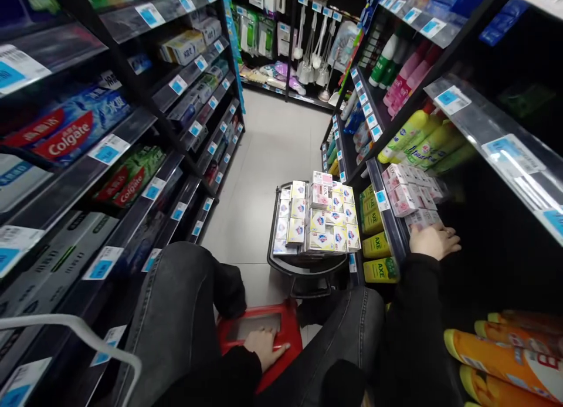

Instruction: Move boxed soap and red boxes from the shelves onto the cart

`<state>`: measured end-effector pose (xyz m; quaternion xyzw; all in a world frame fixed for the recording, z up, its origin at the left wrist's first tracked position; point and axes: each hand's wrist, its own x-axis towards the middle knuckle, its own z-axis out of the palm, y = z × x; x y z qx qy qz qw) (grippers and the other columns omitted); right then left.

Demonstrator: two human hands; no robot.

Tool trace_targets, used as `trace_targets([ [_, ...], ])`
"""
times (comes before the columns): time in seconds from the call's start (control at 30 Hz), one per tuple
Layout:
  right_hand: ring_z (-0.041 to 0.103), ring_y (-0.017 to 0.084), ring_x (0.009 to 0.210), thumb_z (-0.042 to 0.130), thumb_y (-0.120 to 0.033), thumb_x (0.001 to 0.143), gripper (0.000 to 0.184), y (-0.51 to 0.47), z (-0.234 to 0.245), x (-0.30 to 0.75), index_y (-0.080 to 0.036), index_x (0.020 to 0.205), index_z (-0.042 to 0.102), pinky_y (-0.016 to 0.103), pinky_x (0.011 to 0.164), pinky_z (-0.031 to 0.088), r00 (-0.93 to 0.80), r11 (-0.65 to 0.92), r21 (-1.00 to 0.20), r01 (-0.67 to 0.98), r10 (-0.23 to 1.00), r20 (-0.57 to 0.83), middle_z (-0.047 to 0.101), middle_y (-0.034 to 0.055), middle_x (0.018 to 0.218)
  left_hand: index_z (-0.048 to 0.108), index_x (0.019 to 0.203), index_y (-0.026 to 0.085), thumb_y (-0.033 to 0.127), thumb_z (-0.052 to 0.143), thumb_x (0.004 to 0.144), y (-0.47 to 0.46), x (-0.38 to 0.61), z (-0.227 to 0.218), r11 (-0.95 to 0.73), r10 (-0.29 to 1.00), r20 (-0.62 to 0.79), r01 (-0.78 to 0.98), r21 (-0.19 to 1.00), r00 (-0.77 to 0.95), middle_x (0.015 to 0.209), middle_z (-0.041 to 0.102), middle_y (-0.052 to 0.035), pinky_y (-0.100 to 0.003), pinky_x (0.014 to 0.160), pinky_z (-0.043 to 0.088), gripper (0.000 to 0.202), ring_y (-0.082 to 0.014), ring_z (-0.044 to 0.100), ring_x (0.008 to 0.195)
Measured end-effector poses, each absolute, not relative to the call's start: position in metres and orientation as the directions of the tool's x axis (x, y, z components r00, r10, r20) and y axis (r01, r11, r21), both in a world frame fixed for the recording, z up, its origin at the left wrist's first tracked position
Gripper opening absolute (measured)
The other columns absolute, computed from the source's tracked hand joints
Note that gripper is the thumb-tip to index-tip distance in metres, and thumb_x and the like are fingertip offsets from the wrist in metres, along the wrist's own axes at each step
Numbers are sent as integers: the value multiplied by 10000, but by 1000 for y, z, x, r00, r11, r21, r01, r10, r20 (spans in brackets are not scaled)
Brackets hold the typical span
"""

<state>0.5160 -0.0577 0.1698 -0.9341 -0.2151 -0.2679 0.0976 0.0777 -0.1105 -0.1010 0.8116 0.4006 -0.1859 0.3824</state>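
Note:
Low on the right-hand shelf, my right hand point(433, 241) reaches in at the near end of the stacked pink-and-white LUX soap boxes point(402, 200). Its fingers are outstretched and its palm side is hidden, touching or very close to the lowest boxes. Between my knees, my left hand point(265, 346) rests on a red plastic object with a grey panel point(288, 325), possibly a stool, with the thumb stretched out. In front of me a black cart or basket point(303, 272) is piled with white-and-yellow soap boxes point(325, 240). A pink LUX soap box point(320, 196) lies on top of the pile.
Yellow AXE bottles point(380, 270) sit below the soap shelf, and yellow bottles point(422, 137) stand behind it. Orange bottles point(497, 360) are at my lower right. Colgate boxes point(70, 134) fill the left shelves point(145, 125). The tiled aisle floor point(281, 131) runs toward hanging brushes point(314, 55).

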Motion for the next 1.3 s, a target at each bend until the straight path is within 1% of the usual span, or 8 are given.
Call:
trace_targets([
  [0.2, 388, 485, 1190, 599, -344, 734, 692, -50, 159, 525, -5, 1321, 458, 684, 961, 276, 833, -912, -236, 335, 170, 526, 374, 372, 1362, 685, 1014, 255, 771, 360, 776, -112, 79, -100, -375, 506, -648, 822, 430, 570, 1021, 680, -176, -589, 886, 435, 655, -352, 634, 1040],
  [0.3, 454, 468, 1147, 630, -344, 728, 768, -49, 159, 522, -4, 1377, 400, 688, 976, 287, 871, -908, -282, 311, 153, 468, 482, 347, 1255, 683, 998, 247, 801, 284, 779, -113, 79, -100, -395, 505, -635, 811, 431, 584, 1016, 690, -148, -598, 885, 434, 717, -362, 634, 1037],
  [0.43, 520, 421, 1122, 654, -351, 731, 595, -66, 178, 505, -74, 1244, 540, 594, 969, 400, 869, -850, -428, 306, 66, 490, 562, 274, 1186, 687, 918, 239, 827, 345, 735, -115, 77, -116, -382, 548, -605, 816, 433, 577, 938, 682, -186, -559, 852, 468, 704, -341, 664, 979],
  [0.6, 584, 281, 1020, 703, -513, 682, 612, -93, 197, 457, -184, 1164, 518, 490, 913, 484, 837, -209, -815, 540, 231, 496, 574, 123, 1142, 668, 945, 241, 788, 268, 787, -114, 74, -127, -427, 520, -573, 774, 467, 633, 918, 675, -172, -555, 845, 467, 696, -332, 661, 980],
  [0.73, 543, 177, 719, 520, -726, 750, 563, -85, 190, 415, -258, 1062, 534, 401, 710, 502, 763, 199, -948, 250, 562, 319, 518, 36, 897, 658, 994, 266, 728, 352, 827, -110, 78, -105, -431, 472, -620, 778, 458, 627, 987, 681, -141, -546, 893, 465, 579, -369, 634, 1045],
  [0.9, 417, 151, 578, 81, -764, 836, 771, -62, 167, 395, -272, 1129, 597, 356, 596, 435, 719, 151, -970, 189, 652, 241, 509, 60, 839, 679, 1083, 181, 648, 295, 880, -104, 85, -69, -496, 460, -661, 789, 363, 593, 1089, 686, -166, -472, 920, 472, 638, -352, 628, 1067],
  [1.1, 562, 168, 782, 518, -610, 792, 543, -24, 128, 420, -201, 1146, 561, 347, 727, 483, 722, 7, -998, -57, 691, -36, 621, 112, 1109, 672, 1129, 132, 659, 280, 879, -103, 83, -54, -471, 438, -681, 795, 382, 587, 1129, 676, -168, -462, 947, 460, 702, -351, 613, 1081],
  [1.3, 583, 197, 967, 562, -415, 734, 457, 63, 64, 480, -98, 1062, 594, 331, 915, 431, 844, -376, -879, 294, 534, 54, 647, 156, 1093, 670, 1126, 118, 708, 294, 869, -105, 81, -58, -464, 426, -690, 796, 389, 585, 1126, 672, -175, -470, 962, 457, 745, -358, 599, 1091],
])
